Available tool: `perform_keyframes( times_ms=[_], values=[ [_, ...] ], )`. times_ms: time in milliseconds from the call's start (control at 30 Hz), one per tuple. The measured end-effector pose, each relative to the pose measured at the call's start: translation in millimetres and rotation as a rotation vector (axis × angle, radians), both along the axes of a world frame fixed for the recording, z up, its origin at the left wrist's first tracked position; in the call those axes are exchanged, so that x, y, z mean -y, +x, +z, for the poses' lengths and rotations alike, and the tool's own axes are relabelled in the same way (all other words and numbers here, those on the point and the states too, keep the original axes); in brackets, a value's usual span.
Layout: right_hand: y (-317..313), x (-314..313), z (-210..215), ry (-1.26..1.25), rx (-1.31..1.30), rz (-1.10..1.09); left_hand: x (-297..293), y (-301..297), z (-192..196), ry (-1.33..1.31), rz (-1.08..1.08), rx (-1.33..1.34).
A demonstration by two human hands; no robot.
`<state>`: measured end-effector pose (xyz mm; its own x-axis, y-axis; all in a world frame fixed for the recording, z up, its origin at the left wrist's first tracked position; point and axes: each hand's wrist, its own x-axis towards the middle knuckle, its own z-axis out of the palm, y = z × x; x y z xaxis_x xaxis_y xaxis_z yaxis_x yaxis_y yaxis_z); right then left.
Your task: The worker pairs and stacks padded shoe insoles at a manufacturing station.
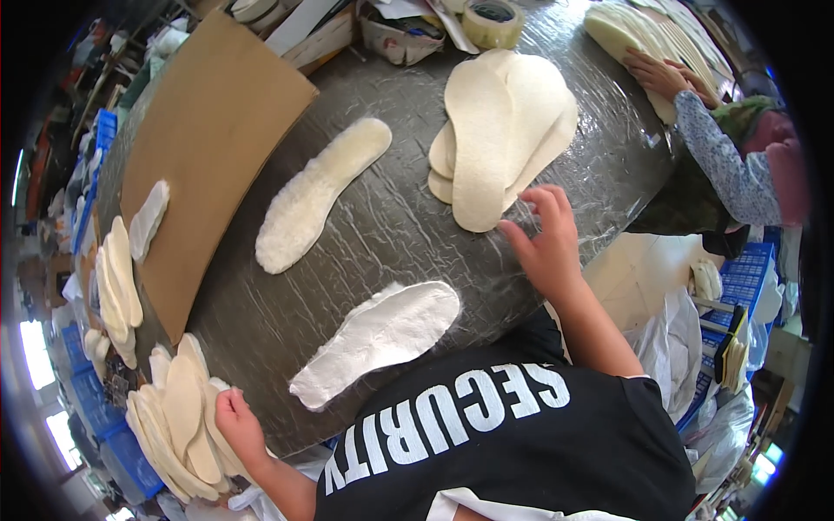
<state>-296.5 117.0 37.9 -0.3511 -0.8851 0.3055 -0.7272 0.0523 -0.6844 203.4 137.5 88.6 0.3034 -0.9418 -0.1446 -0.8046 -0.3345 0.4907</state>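
My left hand (241, 427) is closed beside a pile of cream insoles (184, 404) at the table's lower left edge; whether it grips one of them is hidden. My right hand (549, 243) hovers with thumb and fingers apart, just off the lower end of a stack of cream felt insoles (483, 148), and holds nothing. Between my hands, close to my body, lies a white insole (378, 341) with a shiny, wrinkled face and fuzzy edges. Farther off, a fluffy cream insole (323, 195) rests pile side up, at a slant.
A brown cardboard sheet (213, 130) covers the left of the dark, plastic-wrapped table (391, 234), with a small white piece (149, 220) on it. Tape rolls (493, 22) and a cluttered box (401, 39) stand at the back. Another person's hands (665, 76) touch insoles (647, 39) at far right.
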Motion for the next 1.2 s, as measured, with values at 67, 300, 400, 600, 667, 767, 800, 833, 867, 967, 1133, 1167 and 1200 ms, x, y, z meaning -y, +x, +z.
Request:
perform_keyframes(
  times_ms=[67, 300, 400, 600, 667, 767, 800, 833, 867, 967, 1133, 1167, 1200],
  values=[
    [3, 12, 11, -0.003, -0.167, 0.001, 25, -42, 24, -0.062, -0.012, -0.157],
    [-11, 44, 6, 0.091, -0.528, 0.414, 122, -247, 21, -0.332, -1.163, -0.201],
    [-21, 51, 19, 0.114, -0.097, 0.338, 143, -302, 3, -0.35, -1.29, -0.236],
    [-61, 60, 15, -0.378, 0.834, -0.065, 165, -342, -26, -0.43, -1.373, -0.079],
    [-59, 58, 25, -0.667, 0.962, -0.152, 167, -344, -17, -0.123, -1.067, -0.295],
    [-28, 52, 37, -0.729, 0.427, -0.057, 190, -333, -15, 0.303, -0.638, -1.048],
    [-15, 54, 39, -0.802, 0.257, 0.076, 193, -335, -7, 0.452, -0.525, -1.359],
    [-2, 49, 37, -0.747, 0.217, 0.242, 194, -338, -3, 0.524, -0.556, -1.504],
    [12, 43, 36, -0.688, 0.178, 0.41, 193, -340, 4, 0.593, -0.582, -1.65],
    [50, 27, 50, -0.607, -0.101, 0.603, 176, -329, 36, 0.778, -0.774, -1.616],
    [60, 7, 47, -0.588, -0.02, 0.731, 151, -267, 48, 0.636, -0.55, -1.609],
    [51, 5, 41, -0.545, 0.01, 0.667, 144, -254, 59, 0.456, -0.532, -1.501],
    [41, 3, 29, -0.512, 0.099, 0.525, 136, -241, 71, 0.282, -0.511, -1.385]
  ],
)
